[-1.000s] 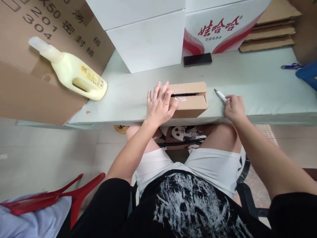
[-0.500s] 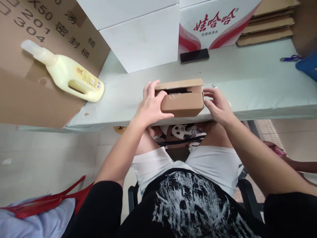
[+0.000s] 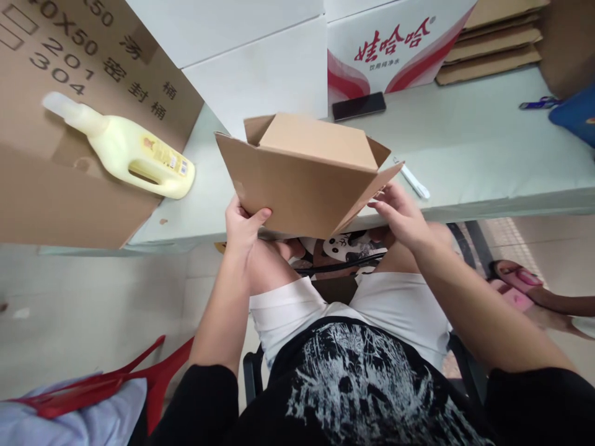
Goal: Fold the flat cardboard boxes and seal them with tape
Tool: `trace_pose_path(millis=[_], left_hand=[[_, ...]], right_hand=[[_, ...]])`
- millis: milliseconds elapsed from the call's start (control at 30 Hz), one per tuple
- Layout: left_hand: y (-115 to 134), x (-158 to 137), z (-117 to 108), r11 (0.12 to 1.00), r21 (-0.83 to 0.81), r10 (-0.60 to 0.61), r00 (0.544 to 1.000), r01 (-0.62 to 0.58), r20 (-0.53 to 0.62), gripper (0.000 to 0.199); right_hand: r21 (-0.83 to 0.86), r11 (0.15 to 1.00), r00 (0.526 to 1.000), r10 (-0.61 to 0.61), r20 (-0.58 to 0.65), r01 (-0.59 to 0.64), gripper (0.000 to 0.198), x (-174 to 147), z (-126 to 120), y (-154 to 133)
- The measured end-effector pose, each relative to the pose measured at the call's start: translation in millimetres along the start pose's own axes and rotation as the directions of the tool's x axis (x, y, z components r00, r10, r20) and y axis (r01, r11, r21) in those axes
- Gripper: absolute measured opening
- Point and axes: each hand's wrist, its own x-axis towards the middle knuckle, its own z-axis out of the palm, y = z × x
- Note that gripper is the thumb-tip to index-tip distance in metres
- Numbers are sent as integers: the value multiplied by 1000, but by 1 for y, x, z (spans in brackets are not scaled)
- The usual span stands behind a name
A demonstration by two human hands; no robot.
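Note:
A brown cardboard box (image 3: 297,179) is tilted up over the near edge of the table, its flaps spread outward and its inside turned away from view. My left hand (image 3: 244,226) grips the lower left edge of the large front flap, thumb on the near face and the other fingers mostly hidden behind. At the lower right, my right hand (image 3: 402,217) has its curled fingers at the edge of the right flap; the fingertips are partly covered by the cardboard. Just beyond that hand lies a slim white tool (image 3: 415,179), perhaps a box cutter.
A pale yellow bottle (image 3: 139,155) stands at the left by a large printed carton (image 3: 93,186). White boxes (image 3: 264,80) line the back, with a black phone (image 3: 359,106) in front. Flattened cardboard (image 3: 493,56) and a blue object (image 3: 576,121) are at right; another person's feet show lower right.
The box has been turned and lifted, and its flaps now stand open. My left hand has moved down and left to the flap; my right hand has shifted slightly lower, uncovering the white tool.

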Motion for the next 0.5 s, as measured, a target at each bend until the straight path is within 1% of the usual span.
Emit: trace_pose_path(millis=[67,133,167,200,267,300,333,367,400,433,467,500], left_hand=[[-6,-10,7,991,-92,-97,995,97,6,83],[-10,-20,15,982,-114,-148,989,150,23,80],[-12,-24,18,983,-100,-150,988,151,18,79],[-14,-29,22,987,-74,-141,990,141,-1,79],[-18,-37,26,995,-11,-101,990,100,-95,79],[-20,-41,26,997,17,-77,986,81,-150,79],[-21,-45,24,996,46,-64,980,74,-188,77],[-21,-48,22,994,79,-65,979,81,-191,72],[-21,-51,17,988,118,-79,985,98,-156,66],[-21,-54,12,981,160,-98,991,112,-92,59],[-20,-56,6,972,199,-123,992,123,-13,53],[-20,-59,0,965,228,-150,986,132,67,48]], right_hand=[[75,997,997,-38,66,33,62,0,14,-9],[82,994,994,-79,75,73,67,1,26,-15],[47,994,994,-105,40,103,65,1,31,-16],[-11,991,991,-134,-19,134,60,0,35,-16],[-155,971,967,-205,-150,182,44,-3,39,-14],[-204,960,953,-233,-192,193,38,-6,39,-13],[-223,956,948,-238,-212,190,35,-8,37,-12],[-214,962,955,-214,-208,169,33,-11,34,-12],[-189,972,968,-172,-182,137,34,-13,30,-12],[-157,982,983,-125,-133,103,35,-15,25,-13],[-128,989,995,-83,-54,76,35,-17,20,-14],[-107,992,997,-61,53,66,34,-18,15,-16]])
